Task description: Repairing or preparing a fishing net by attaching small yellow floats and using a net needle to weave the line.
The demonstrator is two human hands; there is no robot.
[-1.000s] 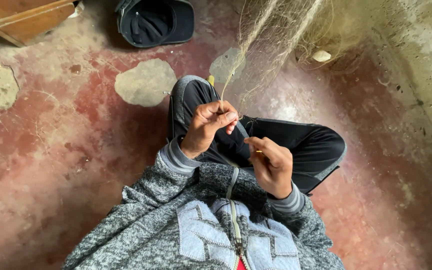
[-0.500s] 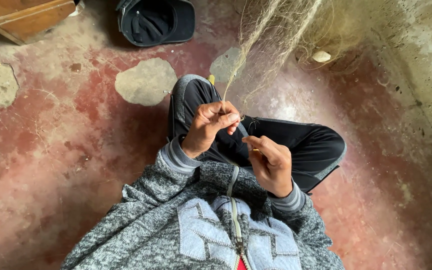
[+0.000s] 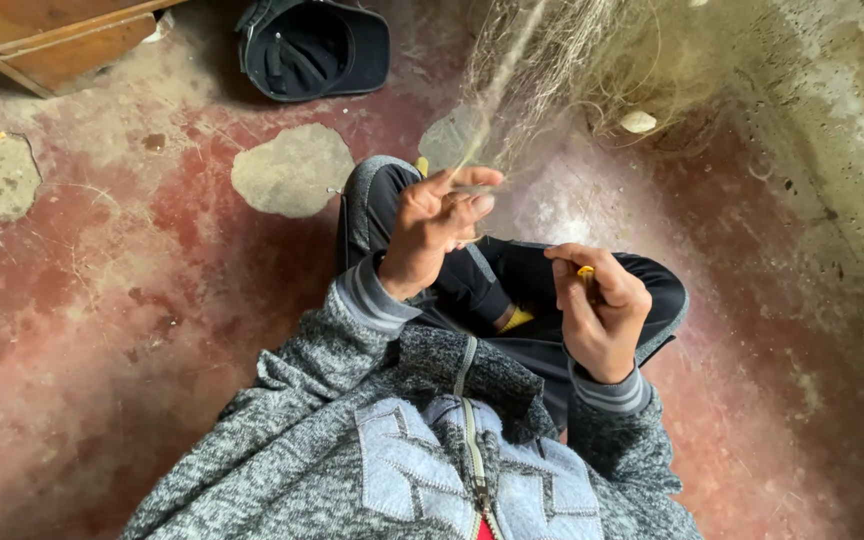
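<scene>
Fishing net (image 3: 552, 70) strands are pinched between the left hand's (image 3: 432, 235) fingertips; right hand (image 3: 600, 310) is closed around a small yellow tool (image 3: 586, 272).

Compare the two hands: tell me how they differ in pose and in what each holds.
The left hand is raised higher, fingers partly spread, pinching the pale net strands that run up and away; the right hand sits lower, over the lap, curled closed. The left hand holds only netting, while the right hand grips a small yellow tool whose tip peeks out above the fingers. Both emerge from grey knit sleeves with striped cuffs.
</scene>
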